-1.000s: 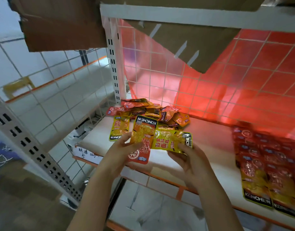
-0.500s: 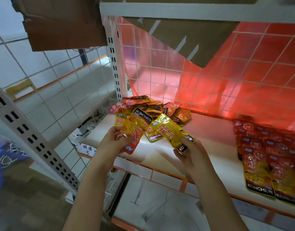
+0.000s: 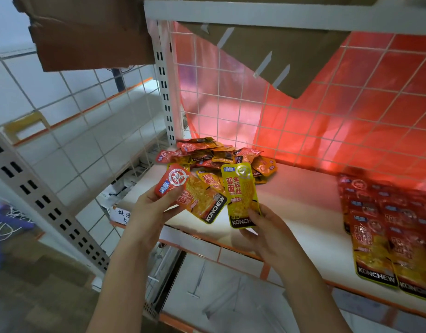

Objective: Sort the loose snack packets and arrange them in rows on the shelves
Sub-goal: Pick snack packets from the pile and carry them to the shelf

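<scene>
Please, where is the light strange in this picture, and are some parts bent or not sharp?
Head view: a red cast from the backing sheet tints the arranged packets; glare on the yellow packet; wide-angle bending of the perforated upright; blurred lower-left corner.

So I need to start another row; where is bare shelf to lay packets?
The shelf is bare between the loose pile at the back left and the arranged rows on the right. The back left corner is crowded.

Left hand (image 3: 151, 207) and right hand (image 3: 270, 233) raised; fingers pinched, forearms converging.
</scene>
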Demonstrator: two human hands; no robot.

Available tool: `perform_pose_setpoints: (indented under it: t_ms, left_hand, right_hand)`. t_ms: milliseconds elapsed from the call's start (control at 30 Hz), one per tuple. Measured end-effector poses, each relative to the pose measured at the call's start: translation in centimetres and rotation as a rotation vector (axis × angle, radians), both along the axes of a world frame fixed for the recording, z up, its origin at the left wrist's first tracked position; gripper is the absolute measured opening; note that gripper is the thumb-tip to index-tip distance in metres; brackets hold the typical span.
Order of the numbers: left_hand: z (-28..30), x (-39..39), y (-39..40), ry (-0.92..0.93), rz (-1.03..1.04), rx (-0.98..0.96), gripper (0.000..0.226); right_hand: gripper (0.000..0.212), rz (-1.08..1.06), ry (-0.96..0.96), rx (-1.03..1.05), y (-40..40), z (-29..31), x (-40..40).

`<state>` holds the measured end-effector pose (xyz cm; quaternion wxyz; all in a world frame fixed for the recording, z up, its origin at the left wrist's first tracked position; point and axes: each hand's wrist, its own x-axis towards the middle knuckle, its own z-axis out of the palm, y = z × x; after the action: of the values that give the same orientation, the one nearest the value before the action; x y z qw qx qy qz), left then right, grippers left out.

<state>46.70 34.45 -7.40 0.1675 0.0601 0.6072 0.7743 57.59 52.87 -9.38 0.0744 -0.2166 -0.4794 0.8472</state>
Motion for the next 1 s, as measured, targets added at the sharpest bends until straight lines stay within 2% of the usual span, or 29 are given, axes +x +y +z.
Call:
perform_pose_setpoints:
  t_ms: [133, 300, 367, 467, 567, 800, 900, 1000]
  left_hand:
    - [-0.4, 0.3, 0.7, -0.021, -0.073, -0.018, 0.014]
    - [-0.9, 1.0, 2.5, -0.031, -0.156, -0.019, 0.023]
    - [-0.9, 1.5, 3.7, -0.026, -0.199, -0.032, 0.022]
    - [-0.8, 2.5, 5.9, -0.016, -0.256, -0.051, 0.006]
    - [-0.3, 4.0, 8.4, 0.003, -0.334, -0.075, 0.011]
    - [0.7, 9.7, 14.6, -0.024, -0.468, -0.091, 0.015]
    - [0.9, 13.6, 17.0, 0.001, -0.527, -0.088, 0.019]
    - [1.4, 18.6, 19.6, 0.036, -0.598, -0.086, 0.022]
  right_hand:
    - [0.02, -0.035, 0.04, -0.04, -0.5, -0.4, 0.8]
    - [0.015, -0.109, 0.057, -0.101, 0.1, -0.1, 3.0]
    - [0.014, -0.128, 0.041, -0.081, 0.4, 0.1, 4.3]
    - [0.012, -0.188, 0.019, -0.026, 1.3, 0.0, 6.4]
    - [0.006, -0.273, -0.016, 0.026, 2.4, 0.0, 8.7]
    - [0.006, -0.46, -0.138, 0.197, 4.4, -0.1, 16.7]
    - [0.015, -0.549, -0.138, 0.196, 5.6, 0.1, 21.3]
    - [0.013, -0.629, -0.146, 0.199, 6.9, 0.3, 26.4]
